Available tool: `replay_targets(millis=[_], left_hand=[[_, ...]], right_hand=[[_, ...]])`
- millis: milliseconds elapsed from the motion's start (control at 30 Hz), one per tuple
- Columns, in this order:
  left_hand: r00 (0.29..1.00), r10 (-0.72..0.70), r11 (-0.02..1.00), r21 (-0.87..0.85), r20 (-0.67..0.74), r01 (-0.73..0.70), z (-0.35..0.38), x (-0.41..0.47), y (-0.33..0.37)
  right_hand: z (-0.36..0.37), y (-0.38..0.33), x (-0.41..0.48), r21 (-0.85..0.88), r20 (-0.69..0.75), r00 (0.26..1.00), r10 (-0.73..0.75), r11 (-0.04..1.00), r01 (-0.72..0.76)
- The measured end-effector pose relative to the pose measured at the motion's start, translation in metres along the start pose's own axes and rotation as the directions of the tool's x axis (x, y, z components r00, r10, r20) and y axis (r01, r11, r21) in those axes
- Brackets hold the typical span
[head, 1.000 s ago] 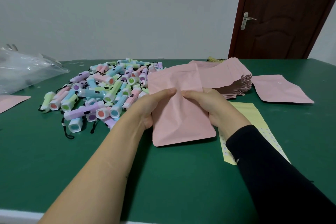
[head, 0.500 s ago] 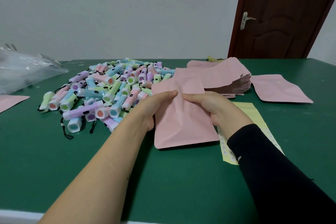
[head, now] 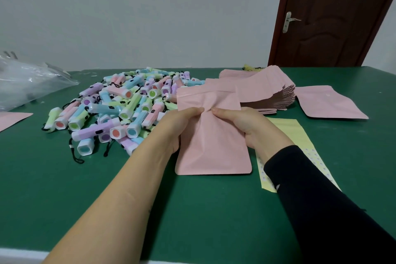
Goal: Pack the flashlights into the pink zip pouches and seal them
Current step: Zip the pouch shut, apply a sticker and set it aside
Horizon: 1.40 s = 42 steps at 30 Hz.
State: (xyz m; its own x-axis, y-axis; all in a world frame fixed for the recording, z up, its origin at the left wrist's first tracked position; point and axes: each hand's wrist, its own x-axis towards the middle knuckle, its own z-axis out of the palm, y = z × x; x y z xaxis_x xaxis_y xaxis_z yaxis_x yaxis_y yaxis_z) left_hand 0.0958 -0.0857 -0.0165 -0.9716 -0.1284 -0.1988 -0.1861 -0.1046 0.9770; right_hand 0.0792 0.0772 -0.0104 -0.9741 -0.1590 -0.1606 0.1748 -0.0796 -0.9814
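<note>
Pouch (head: 212, 148) held two-handed: left grip (head: 182, 122) and right grip (head: 242, 124) both pinch the same pink pouch just below its zip strip. Thumbs are on the front face and nearly meet at the middle, with the fingers behind. The film wrinkles between the thumbs. Neither grip holds anything else. The pouch is tilted up at the top, its bottom edge at or just above the green surface (head: 64, 188); contact can't be told. It looks flat with no bulge, so probably empty. Zip mouth faces away, so open or closed is unclear.

Flashlights (head: 120, 105) are piled on the surface just left of the left grip, pastel bodies with black cords, none in the pouch as far as shows. Stack of pouches (head: 263, 90) is fanned out behind the held one, and a single pouch (head: 330, 103) lies flat further right. Yellow sheet (head: 300, 133) lies under the right wrist. Clear plastic bag (head: 27, 83) sits far left.

Step, judged: working the pouch mouth open, before loading. Next move calls for spreading the two faces apart. One grip then keeps the mouth open while the other reaches left for a flashlight. After that the zip needs pressing along its full width.
</note>
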Motion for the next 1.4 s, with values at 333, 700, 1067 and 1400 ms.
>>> replay_targets(millis=[333, 700, 1067, 1400], left_hand=[[0.992, 0.126, 0.991, 0.051, -0.023, -0.125, 0.003, 0.003, -0.005], [0.996, 0.081, 0.987, -0.141, 0.035, -0.075, 0.0, -0.004, 0.005], [0.989, 0.13, 0.987, -0.105, 0.073, -0.122, -0.001, -0.002, 0.001], [0.97, 0.237, 0.971, 0.04, -0.055, -0.235, -0.014, -0.003, 0.006]], right_hand=[[-0.003, -0.001, 0.003, -0.072, -0.05, 0.999, -0.003, 0.997, 0.0], [-0.005, -0.003, 0.005, 0.028, 0.003, 1.0, 0.003, 1.0, -0.004], [-0.002, -0.004, 0.008, -0.045, -0.05, 0.993, 0.106, 0.993, -0.109], [0.002, -0.003, 0.01, -0.268, -0.1, 0.988, -0.115, 0.96, 0.085]])
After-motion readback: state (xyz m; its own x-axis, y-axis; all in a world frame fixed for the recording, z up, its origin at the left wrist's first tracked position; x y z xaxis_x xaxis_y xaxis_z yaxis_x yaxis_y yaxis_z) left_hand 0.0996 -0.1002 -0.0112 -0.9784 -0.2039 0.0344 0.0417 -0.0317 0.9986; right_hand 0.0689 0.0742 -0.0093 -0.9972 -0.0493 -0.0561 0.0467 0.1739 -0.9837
